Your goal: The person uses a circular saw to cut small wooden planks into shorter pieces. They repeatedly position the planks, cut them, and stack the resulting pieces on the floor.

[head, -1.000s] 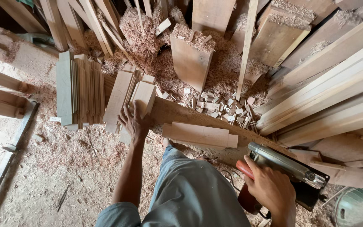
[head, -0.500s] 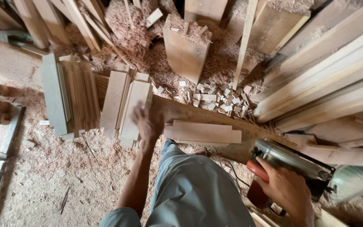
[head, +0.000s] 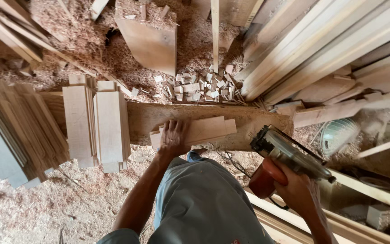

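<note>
Wooden slats (head: 195,130) lay uncut on the plank (head: 258,119) under my flat, open left hand (head: 173,138), my right hand (head: 301,190) gripping the circular saw (head: 285,151) beside them, offcuts (head: 199,86) piled beyond.

Left hand (head: 173,138) flat, right hand (head: 299,190) clenched.

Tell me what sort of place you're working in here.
Most likely a woodworking shop: sawdust covers the floor, cut boards are stacked about, and the right hand holds a handheld power saw.
</note>
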